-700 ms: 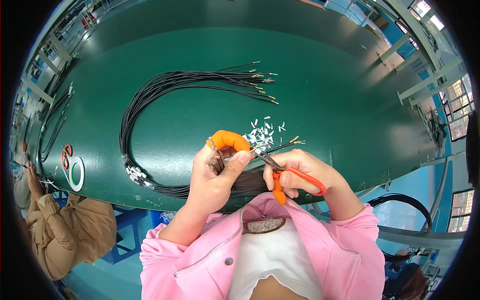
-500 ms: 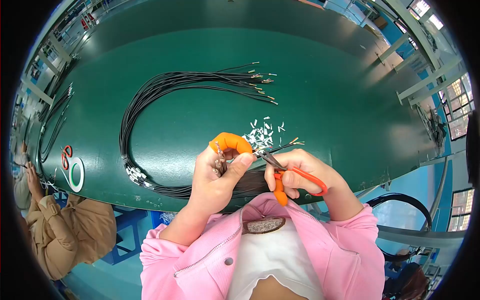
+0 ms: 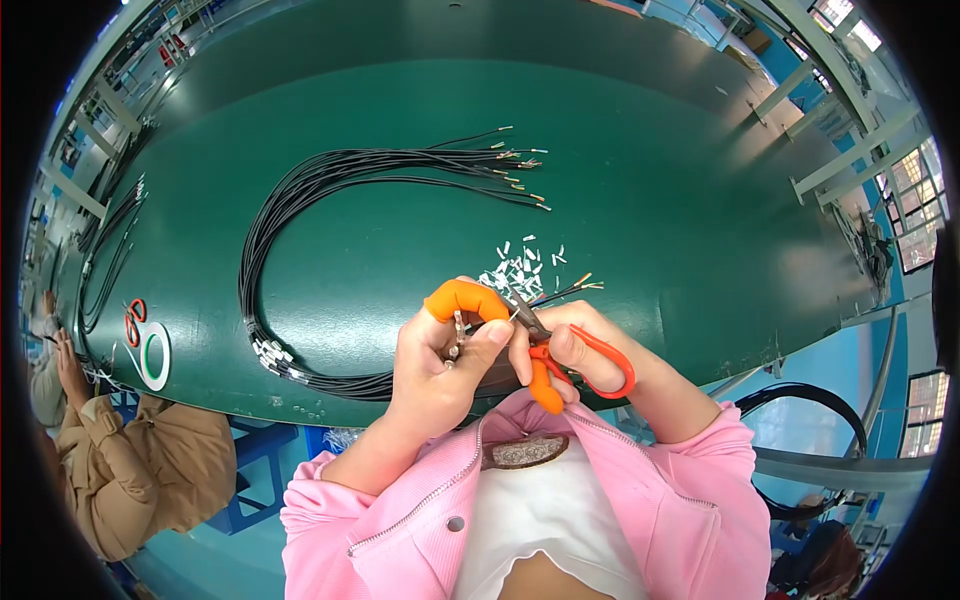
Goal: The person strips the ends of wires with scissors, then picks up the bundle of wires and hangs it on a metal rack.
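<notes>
Scissors with red-orange handles [image 3: 610,362] are in my right hand [image 3: 585,350], thumb through one loop, and a finger of that hand wears an orange cover. Their dark blades [image 3: 526,315] point up and left, right at the fingertips of my left hand [image 3: 435,365]. That hand, with an orange cover on its index finger, pinches a thin wire end. Small clear pieces [image 3: 457,340] show inside its curled fingers. Black cable ends with bare wire tips [image 3: 583,284] stick out beyond the blades. The exact cutting point is hidden by fingers.
White cut scraps [image 3: 522,270] lie just beyond my hands on the green table [image 3: 680,220]. A curved bundle of black cables [image 3: 262,225] spreads to the left. Farther left are a white tape roll [image 3: 153,357], other scissors [image 3: 134,322] and a seated person [image 3: 150,465].
My right hand and the scissors have shifted slightly left. The blades now sit closer against my left fingertips, and their angle is steeper.
</notes>
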### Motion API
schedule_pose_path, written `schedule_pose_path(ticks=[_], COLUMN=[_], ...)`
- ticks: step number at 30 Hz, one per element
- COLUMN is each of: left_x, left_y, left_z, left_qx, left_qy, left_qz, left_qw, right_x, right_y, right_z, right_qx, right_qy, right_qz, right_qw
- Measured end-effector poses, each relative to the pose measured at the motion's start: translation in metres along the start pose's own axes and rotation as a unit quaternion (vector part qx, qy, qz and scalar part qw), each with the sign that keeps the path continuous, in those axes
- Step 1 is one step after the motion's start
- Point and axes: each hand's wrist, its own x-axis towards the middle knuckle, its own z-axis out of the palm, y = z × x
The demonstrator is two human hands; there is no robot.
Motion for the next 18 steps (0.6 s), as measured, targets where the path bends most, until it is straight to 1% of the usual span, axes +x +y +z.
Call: schedule_pose_path(ticks=[2,5,8,12,14,16,17,18], left_x=[0.001,0.000,0.002,0.000,0.002,0.002,0.003,0.003], left_y=[-0.001,-0.001,0.001,0.001,0.005,0.004,0.003,0.002], left_z=[0.000,-0.001,0.000,-0.001,0.000,0.001,0.003,0.004], left_qx=[0.006,0.013,0.028,0.036,0.035,0.035,0.035,0.024], left_qy=[0.002,0.002,0.007,-0.002,0.009,0.011,0.012,0.010], left_qz=[0.010,0.002,0.017,-0.009,-0.032,-0.063,-0.080,-0.077], left_qw=[1.000,1.000,0.999,0.999,0.999,0.997,0.996,0.997], right_x=[0.000,-0.003,-0.006,-0.008,-0.010,-0.006,-0.001,0.004], right_y=[0.001,-0.004,-0.009,-0.014,-0.017,-0.019,-0.017,-0.014], right_z=[0.000,-0.002,-0.006,-0.015,-0.022,-0.024,-0.019,-0.014], right_qx=[0.007,-0.023,-0.030,-0.050,-0.020,-0.044,-0.060,-0.075], right_qy=[-0.005,-0.008,0.018,0.048,0.098,0.175,0.196,0.218], right_qz=[0.009,0.010,-0.012,-0.077,-0.115,-0.180,-0.206,-0.231], right_qw=[1.000,1.000,0.999,0.995,0.988,0.967,0.957,0.945])
